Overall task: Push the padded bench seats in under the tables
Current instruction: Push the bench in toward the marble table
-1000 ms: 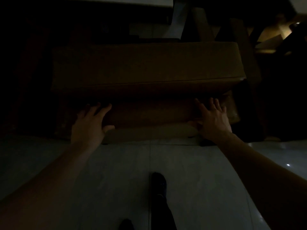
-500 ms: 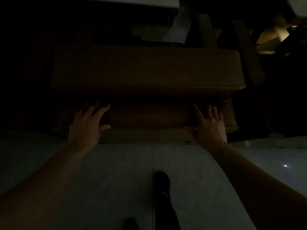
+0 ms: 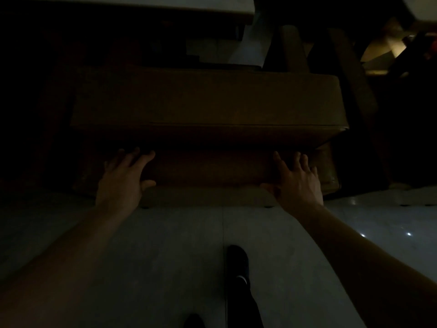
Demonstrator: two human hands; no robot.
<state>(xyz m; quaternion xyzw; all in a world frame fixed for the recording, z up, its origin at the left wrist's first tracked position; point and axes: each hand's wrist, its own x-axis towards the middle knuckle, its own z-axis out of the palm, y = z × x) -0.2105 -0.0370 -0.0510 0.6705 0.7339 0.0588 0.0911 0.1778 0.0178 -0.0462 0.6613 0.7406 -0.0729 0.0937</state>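
Observation:
The scene is very dark. A brown padded bench seat [image 3: 208, 102] stands on the floor in front of me, with its cushion on top and its base front below. My left hand [image 3: 120, 181] lies flat on the left of the base front, fingers spread. My right hand [image 3: 298, 183] lies flat on the right of the base front, fingers spread too. Neither hand wraps around anything. A pale table top [image 3: 146, 5] juts over the far side of the bench.
Pale tiled floor [image 3: 165, 245] stretches between me and the bench. My dark shoe [image 3: 237, 261] is planted on it, low in the middle. Dark slanted table legs [image 3: 354, 95] stand to the right of the bench. A lit patch [image 3: 383, 48] glows at the far right.
The bench has slid a little away from me, further beneath the table top, with both palms kept on its base front. My foot has stepped forward.

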